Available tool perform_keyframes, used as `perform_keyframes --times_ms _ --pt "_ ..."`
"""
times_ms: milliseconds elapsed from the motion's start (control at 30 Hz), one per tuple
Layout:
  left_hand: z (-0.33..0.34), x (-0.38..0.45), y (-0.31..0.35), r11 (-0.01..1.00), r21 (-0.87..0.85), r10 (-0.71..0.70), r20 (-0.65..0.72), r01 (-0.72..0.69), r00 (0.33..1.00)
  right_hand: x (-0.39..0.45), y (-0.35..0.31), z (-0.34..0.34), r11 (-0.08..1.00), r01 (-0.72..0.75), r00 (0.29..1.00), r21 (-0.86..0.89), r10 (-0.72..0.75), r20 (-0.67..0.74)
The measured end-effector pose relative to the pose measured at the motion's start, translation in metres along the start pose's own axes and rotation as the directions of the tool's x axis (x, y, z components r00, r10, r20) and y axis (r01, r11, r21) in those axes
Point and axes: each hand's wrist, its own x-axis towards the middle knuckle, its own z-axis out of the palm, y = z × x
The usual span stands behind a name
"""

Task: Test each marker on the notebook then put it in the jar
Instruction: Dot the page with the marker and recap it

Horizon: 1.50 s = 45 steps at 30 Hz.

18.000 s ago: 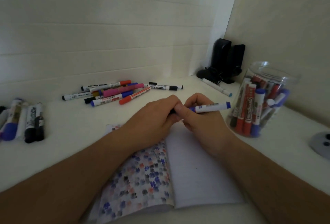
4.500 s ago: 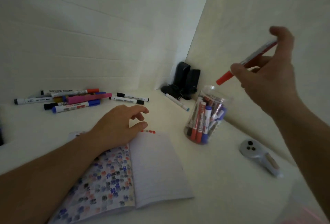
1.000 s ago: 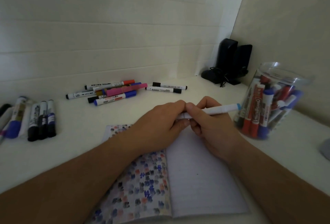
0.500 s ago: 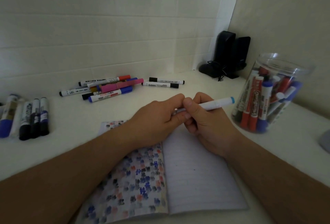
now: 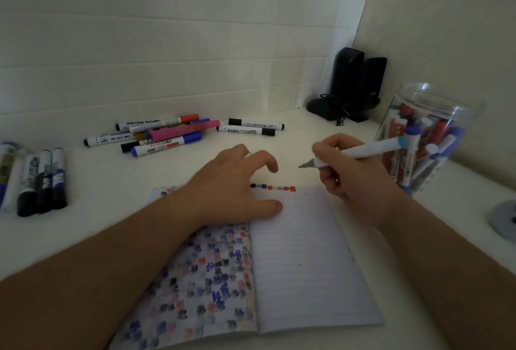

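An open notebook (image 5: 307, 252) lies in front of me, its left page covered in colour blots and a short row of test marks (image 5: 273, 187) along the top of the lined right page. My right hand (image 5: 343, 179) grips a white marker (image 5: 371, 150) with a light-blue band. Its bare tip points left, just above the page's top edge. My left hand (image 5: 231, 190) rests on the notebook with the thumb on the page and the fingers curled. A pale bit among those fingers looks like the marker's cap. A clear jar (image 5: 430, 137) holding several markers stands to the right.
A heap of loose markers (image 5: 167, 134) lies at the back, with two black-tipped ones (image 5: 251, 127) beside it. Several thick markers (image 5: 42, 179) line the left edge. Black speakers (image 5: 354, 84) fill the corner and a grey device (image 5: 505, 218) sits at the right edge.
My hands, joined on the marker half a second ago, have pulled apart. The cap is off and the tip is bare. The left hand has dropped onto the notebook.
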Motion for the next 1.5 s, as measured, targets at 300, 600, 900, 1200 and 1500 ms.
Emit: perform_keyframes --times_ms 300,600,900,1200,1500 --pt "0.004 0.006 -0.002 0.996 0.029 -0.087 0.078 0.085 0.993 0.009 0.015 0.0 0.888 -0.008 0.995 -0.46 -0.037 -0.089" --pt "0.003 0.006 0.0 0.995 0.035 -0.095 0.075 0.093 0.993 0.011 0.018 0.002 0.918 -0.083 0.991 -0.388 0.035 -0.13" --pt "0.002 0.005 0.002 0.994 0.034 -0.104 0.093 0.101 0.99 0.013 0.018 0.006 0.882 -0.085 0.99 -0.464 0.021 -0.141" --pt "0.003 0.005 0.001 0.995 0.037 -0.097 0.096 0.094 0.991 0.011 0.02 0.002 0.921 -0.072 0.991 -0.382 0.022 -0.134" --pt "0.003 0.005 0.0 0.995 0.042 -0.096 0.095 0.092 0.991 0.014 0.021 0.006 0.899 -0.09 0.987 -0.428 0.024 -0.156"
